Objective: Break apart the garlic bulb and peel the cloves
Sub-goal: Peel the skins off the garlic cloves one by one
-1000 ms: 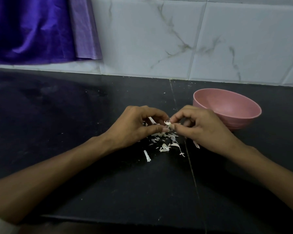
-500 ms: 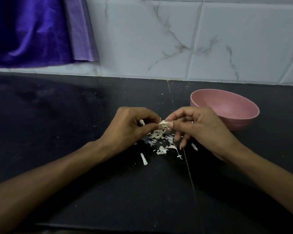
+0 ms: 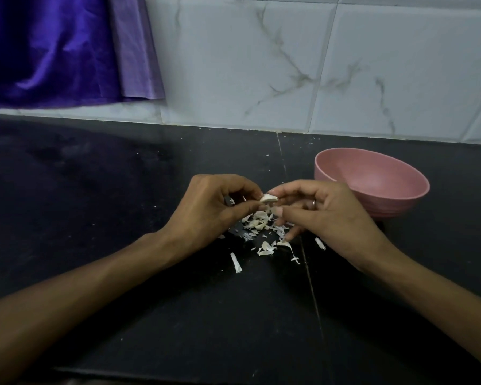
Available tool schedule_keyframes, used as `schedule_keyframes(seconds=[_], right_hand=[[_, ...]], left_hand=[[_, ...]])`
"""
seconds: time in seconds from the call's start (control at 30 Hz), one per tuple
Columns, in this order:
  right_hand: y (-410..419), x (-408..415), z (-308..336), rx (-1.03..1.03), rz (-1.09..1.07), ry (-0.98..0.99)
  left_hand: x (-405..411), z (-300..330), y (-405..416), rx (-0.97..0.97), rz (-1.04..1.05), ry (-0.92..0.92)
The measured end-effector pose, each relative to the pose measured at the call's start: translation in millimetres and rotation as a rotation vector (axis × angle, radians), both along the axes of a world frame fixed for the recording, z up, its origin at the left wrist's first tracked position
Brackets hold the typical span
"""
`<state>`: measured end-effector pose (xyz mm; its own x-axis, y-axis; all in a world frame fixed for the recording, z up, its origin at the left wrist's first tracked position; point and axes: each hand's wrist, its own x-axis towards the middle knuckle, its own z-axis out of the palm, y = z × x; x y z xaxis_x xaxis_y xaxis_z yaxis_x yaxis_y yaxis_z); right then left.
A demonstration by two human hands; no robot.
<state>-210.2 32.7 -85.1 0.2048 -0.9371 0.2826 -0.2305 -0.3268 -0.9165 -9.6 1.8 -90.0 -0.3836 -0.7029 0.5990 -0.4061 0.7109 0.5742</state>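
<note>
A small pale garlic clove [image 3: 268,198] is pinched between the fingertips of both hands, a little above the black counter. My left hand [image 3: 210,211] grips it from the left with thumb and forefinger. My right hand [image 3: 326,212] holds its right end, with the lower fingers spread toward the counter. Under the hands lies a heap of white garlic skins [image 3: 258,226], with loose strips scattered in front. A pink bowl [image 3: 372,187] stands just right of my right hand; I see nothing in the visible part of its inside.
The black stone counter [image 3: 122,218] has a seam running front to back under the skins. A white marbled tile wall [image 3: 289,65] rises behind. A purple cloth [image 3: 53,48] hangs at the back left.
Both hands have stayed together on the clove. My right hand's lower fingers have opened out and its grip has shifted on the clove. The view has drifted slightly.
</note>
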Motion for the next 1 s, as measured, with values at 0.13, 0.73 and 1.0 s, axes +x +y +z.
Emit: schedule_keyframes(seconds=[0.13, 0.73, 1.0], right_hand=[[-0.2, -1.2, 1.0, -0.08, -0.014, 0.039], [0.1, -3.1, -0.8, -0.331, -0.063, 0.223], [-0.7, -7.5, 0.5, -0.554, -0.065, 0.438]], left_hand=[[-0.3, 0.0, 1.0, -0.006, -0.03, -0.021], [-3.9, 1.6, 0.9, 0.378, -0.241, 0.232], [-5.0, -1.5, -2.4, 0.443, -0.278, 0.234]])
